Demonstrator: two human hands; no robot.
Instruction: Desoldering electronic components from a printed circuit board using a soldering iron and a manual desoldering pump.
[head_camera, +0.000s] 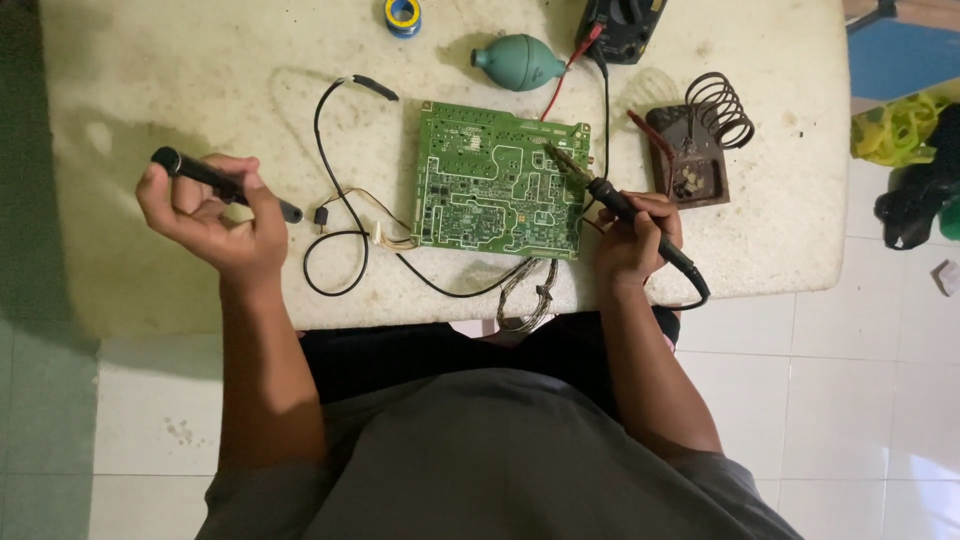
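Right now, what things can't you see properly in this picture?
- Head view: black meter, its upper part cut off by the top edge.
- Dark tool's middle, hidden inside the left hand.
- Soldering iron tip on green board: too small to tell if touching.
- Green bag, cut by right edge.

I wear a loose grey short-sleeved shirt and dark black trousers; my forearms and both hands are bare, without rings, watch or gloves.

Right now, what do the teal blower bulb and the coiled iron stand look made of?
Blower bulb: likely soft rubber, matte teal, smooth rounded body with a tapered nozzle. Iron stand: apparently metal, a dark bare wire coil on a brownish, worn-looking base.
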